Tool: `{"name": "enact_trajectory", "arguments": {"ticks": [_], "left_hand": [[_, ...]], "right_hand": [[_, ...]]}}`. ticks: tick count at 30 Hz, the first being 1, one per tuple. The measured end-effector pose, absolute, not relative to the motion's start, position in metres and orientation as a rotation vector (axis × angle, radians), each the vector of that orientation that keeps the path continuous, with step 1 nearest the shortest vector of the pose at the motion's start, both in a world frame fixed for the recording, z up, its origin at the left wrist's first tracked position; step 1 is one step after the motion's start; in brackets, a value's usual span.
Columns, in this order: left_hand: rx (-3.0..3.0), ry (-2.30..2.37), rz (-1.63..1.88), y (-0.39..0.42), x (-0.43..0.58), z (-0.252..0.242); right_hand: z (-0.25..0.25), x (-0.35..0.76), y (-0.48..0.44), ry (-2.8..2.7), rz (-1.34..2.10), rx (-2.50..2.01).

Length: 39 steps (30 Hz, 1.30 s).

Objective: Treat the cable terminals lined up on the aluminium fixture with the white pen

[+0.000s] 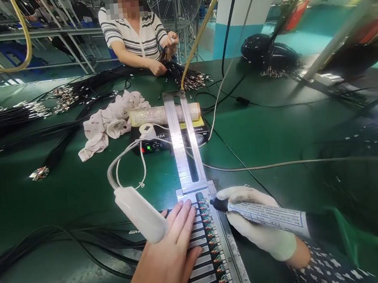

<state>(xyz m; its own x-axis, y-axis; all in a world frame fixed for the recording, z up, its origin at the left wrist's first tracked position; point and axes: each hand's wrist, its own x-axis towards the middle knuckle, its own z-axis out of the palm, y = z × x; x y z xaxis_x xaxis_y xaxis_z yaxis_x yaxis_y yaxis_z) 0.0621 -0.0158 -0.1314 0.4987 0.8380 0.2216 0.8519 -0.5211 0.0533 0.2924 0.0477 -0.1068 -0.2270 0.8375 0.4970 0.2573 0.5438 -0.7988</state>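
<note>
My left hand (168,251) lies flat with fingers stretched out on a row of black cables held in a metal fixture (229,245). Small connectors (208,222) line the fixture's right side. My right hand (261,224), in a white glove, grips a pen-shaped tool (267,214) whose dark tip touches the connectors near the top of the row. A white lamp head (141,214) on a gooseneck hangs just over my left fingers.
A metal rail (182,142) runs away from the fixture over a black control box (162,142). A white cloth (112,122) and black cable bundles (57,142) lie on the green table. A person in a striped shirt (137,34) handles cables opposite.
</note>
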Motion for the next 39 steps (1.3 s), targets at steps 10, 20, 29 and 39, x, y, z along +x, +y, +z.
{"name": "enact_trajectory", "arguments": {"ticks": [10, 20, 29, 39], "left_hand": [[-2.682, -1.512, -0.329, -0.0149, 0.0606, -0.1316], [-2.691, -1.538, -0.336, -0.0147, 0.0619, -0.1308], [-2.680, -1.529, -0.345, -0.0154, 0.0613, -0.1311], [-2.691, -1.530, -0.388, -0.0137, 0.0632, -0.1275]], "right_hand": [[-0.1067, 0.2922, 0.0484, -1.754, 0.718, -0.904], [-0.1066, 0.2944, 0.0458, -1.782, 0.707, -0.900], [-0.1034, 0.2961, 0.0439, -1.730, 0.738, -0.899], [-0.1062, 0.2955, 0.0432, -1.756, 0.732, -0.886]]}}
